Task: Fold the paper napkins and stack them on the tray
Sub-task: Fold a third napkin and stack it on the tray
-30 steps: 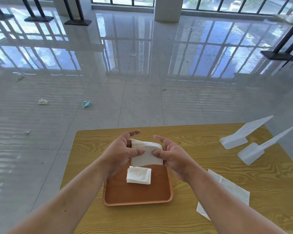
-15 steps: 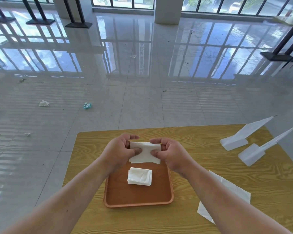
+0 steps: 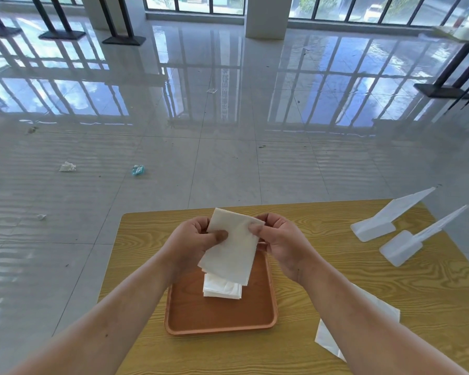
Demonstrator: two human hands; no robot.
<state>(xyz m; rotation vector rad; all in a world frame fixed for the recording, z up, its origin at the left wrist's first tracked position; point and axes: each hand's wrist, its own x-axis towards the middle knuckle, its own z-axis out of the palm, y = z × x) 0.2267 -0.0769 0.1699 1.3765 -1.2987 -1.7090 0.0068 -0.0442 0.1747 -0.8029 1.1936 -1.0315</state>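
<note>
Both hands hold one white paper napkin [image 3: 232, 247] up above the far end of the brown tray [image 3: 220, 318]. My left hand [image 3: 191, 243] pinches its left edge with the thumb on top. My right hand [image 3: 279, 242] pinches its upper right corner. The napkin hangs down as a long rectangle and covers part of a folded napkin [image 3: 222, 289] lying flat on the tray. Unfolded white napkins [image 3: 333, 338] lie on the table to the right of the tray, partly hidden by my right forearm.
The tray rests on a wooden table [image 3: 390, 293]. Two white plastic holders [image 3: 385, 220] [image 3: 406, 244] lie at the table's far right. Beyond the far edge is a glossy tiled floor with bits of litter [image 3: 138, 169].
The napkin was folded small between my hands; now it hangs longer and taller, its lower edge dropped over the folded napkin on the tray. My hands have lifted slightly.
</note>
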